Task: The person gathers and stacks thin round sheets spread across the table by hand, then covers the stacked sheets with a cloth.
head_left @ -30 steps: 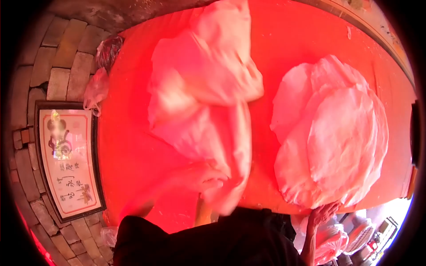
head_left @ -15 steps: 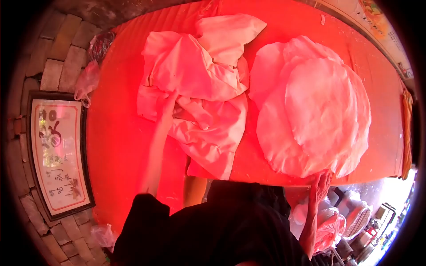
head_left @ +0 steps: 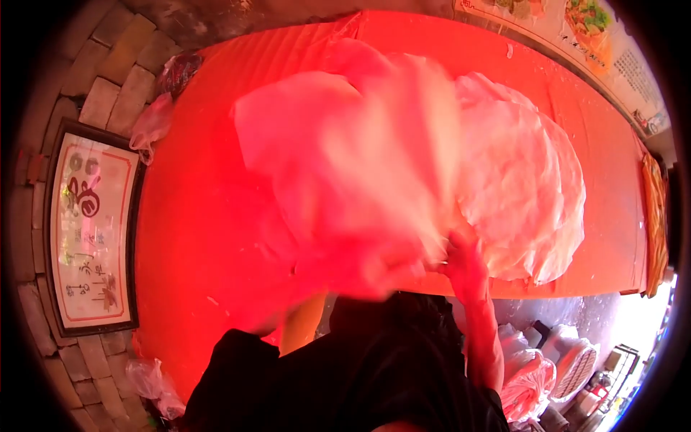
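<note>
A large pale cloth [head_left: 345, 151], blurred by motion, spreads over the middle of the red-covered table [head_left: 194, 237] and overlaps the left side of a stack of thin round sheets [head_left: 529, 180]. At the cloth's lower right edge is my right hand [head_left: 464, 263], its fingers closed on the fabric. The cloth hides my left hand; only a bit of that forearm shows near the black sleeve at the lower left.
A framed sign with writing [head_left: 93, 234] leans by the brick floor on the left. Plastic bags [head_left: 151, 126] lie at the table's left edge. Bagged items [head_left: 529, 381] and a basket [head_left: 576, 371] stand at the lower right. An orange cloth [head_left: 653, 223] hangs at the right end.
The bunched cloth has been lifted and swung out, now reaching over the round sheets. My right hand has moved left and up from the stack's front edge to the cloth. My left hand has gone from sight.
</note>
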### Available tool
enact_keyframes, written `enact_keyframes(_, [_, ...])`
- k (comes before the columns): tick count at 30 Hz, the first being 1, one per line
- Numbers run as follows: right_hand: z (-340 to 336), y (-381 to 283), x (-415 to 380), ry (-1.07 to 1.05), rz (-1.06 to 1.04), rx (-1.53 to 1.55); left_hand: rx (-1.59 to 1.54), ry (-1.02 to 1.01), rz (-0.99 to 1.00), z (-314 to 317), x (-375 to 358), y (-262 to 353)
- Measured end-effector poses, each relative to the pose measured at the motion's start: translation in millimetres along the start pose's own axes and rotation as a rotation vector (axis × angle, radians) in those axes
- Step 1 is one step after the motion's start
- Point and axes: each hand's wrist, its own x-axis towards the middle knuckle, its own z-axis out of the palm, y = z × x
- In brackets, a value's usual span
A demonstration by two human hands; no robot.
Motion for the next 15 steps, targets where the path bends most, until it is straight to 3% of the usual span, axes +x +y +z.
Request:
enact_keyframes(2, [4.0, -1.3, -10.2, 0.153, -0.077, -0.092, -0.121, -0.209, -0.001, 30.5, -23.8, 28.1])
enact_keyframes(5, [-29.5, 25.0, -11.9, 0.363, -0.053, -0.407, -0.471, -0.584, -0.203, 71.9, -60.9, 40.7])
enact_keyframes(6, [-52.1, 28.1, -24.5, 0.370, -0.177, -0.575, -0.591, -0.717, -0.267, 82.7, -66.7, 39.6])
enact_keyframes(8, [-80.4, 24.6, -47.2, 0.452, -0.425, -0.932, -0.656, -0.493, -0.383, 87.2, -89.7, 28.8])
enact_keyframes(11, [-128.3, -30.0, -77.4, 0.755, -0.440, -0.505, -0.665, -0.499, -0.512, 63.8, -121.8, -2.2])
enact_keyframes(15, [-162.7, -100.7, -108.9, 0.890, -0.499, -0.587, -0.708, -0.387, -0.724, 43.3, -154.7, -45.9])
